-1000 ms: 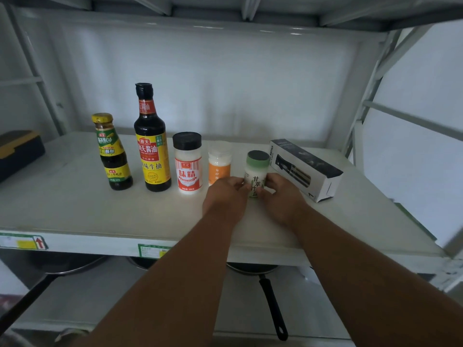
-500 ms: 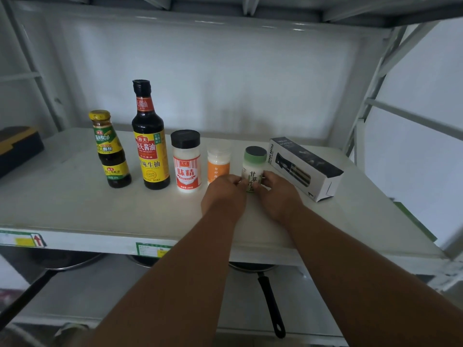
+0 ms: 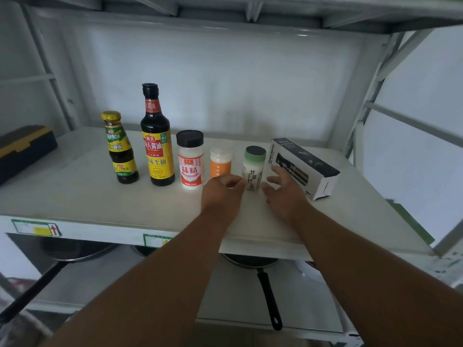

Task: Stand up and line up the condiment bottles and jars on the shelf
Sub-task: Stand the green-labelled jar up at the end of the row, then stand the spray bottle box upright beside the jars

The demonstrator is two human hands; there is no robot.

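Five condiments stand upright in a row on the white shelf: a small dark sauce bottle with a yellow cap, a tall soy sauce bottle, a black-capped white jar, a small orange-labelled jar and a green-capped jar. My left hand sits just left of the green-capped jar with its fingers curled, holding nothing. My right hand is just right of that jar, fingers spread and off it.
A black and white spray bottle box lies on its side at the right, close to my right hand. A dark case with a yellow band sits at the far left. Pans rest on the lower shelf.
Both hands held the green-capped jar before; now they have let go and drawn slightly apart. The jar stays upright at the right end of the row.
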